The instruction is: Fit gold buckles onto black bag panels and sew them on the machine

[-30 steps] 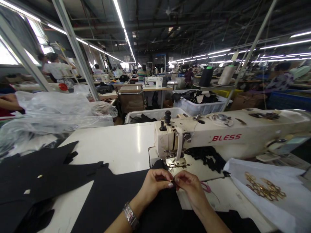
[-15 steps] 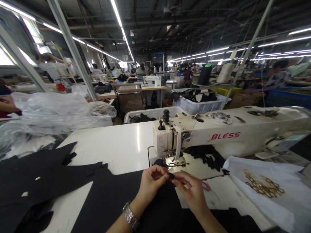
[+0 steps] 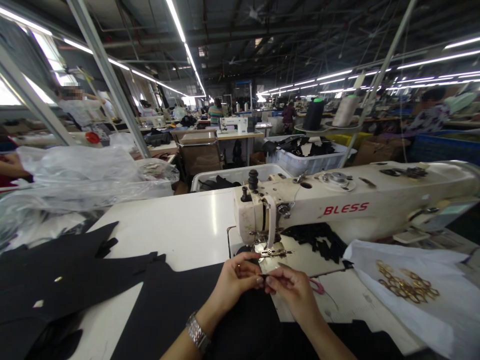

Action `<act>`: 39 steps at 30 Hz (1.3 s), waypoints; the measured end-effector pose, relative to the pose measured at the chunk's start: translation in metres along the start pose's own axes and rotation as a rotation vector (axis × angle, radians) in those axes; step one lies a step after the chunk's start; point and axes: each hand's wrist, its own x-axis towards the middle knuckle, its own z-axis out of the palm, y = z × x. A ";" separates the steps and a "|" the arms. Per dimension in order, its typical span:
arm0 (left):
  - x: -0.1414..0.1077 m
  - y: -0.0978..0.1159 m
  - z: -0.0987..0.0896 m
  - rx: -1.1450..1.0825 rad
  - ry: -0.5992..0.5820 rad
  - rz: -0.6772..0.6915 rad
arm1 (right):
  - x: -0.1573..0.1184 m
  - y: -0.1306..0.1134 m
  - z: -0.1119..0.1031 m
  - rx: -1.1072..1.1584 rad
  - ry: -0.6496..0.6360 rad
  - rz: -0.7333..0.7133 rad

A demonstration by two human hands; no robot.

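Observation:
My left hand (image 3: 233, 281) and my right hand (image 3: 292, 289) meet in front of the sewing machine (image 3: 296, 207), fingertips pinched together. Between them is a small black piece (image 3: 264, 277), mostly hidden by the fingers; it looks like a short folded strip. Under my hands spreads a large black fabric panel (image 3: 168, 295). Just beyond the fingertips is the metal presser foot area (image 3: 270, 251) of the machine. A pink-handled tool (image 3: 317, 286), partly covered, lies beside my right hand.
Gold-coloured metal rings (image 3: 407, 286) rest on a white sheet (image 3: 446, 262) at the right. Small black strips (image 3: 322, 244) are heaped beneath the machine arm. More black panels (image 3: 67, 270) and clear plastic bags (image 3: 86, 172) lie left. White bins (image 3: 307, 162) stand behind.
Both hands have come slightly down and nearer to me, fingertips closer together, so less of the small black piece shows. The view has shifted a little.

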 end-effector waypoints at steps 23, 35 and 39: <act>-0.010 0.002 -0.003 1.364 -0.185 0.906 | 0.007 0.001 0.002 0.084 0.018 0.384; -0.010 0.001 -0.016 1.410 -0.374 0.960 | -0.001 0.001 0.003 -0.161 -0.012 0.333; -0.007 -0.001 -0.026 1.480 -0.323 0.926 | -0.027 -0.002 -0.006 -0.749 0.016 -0.070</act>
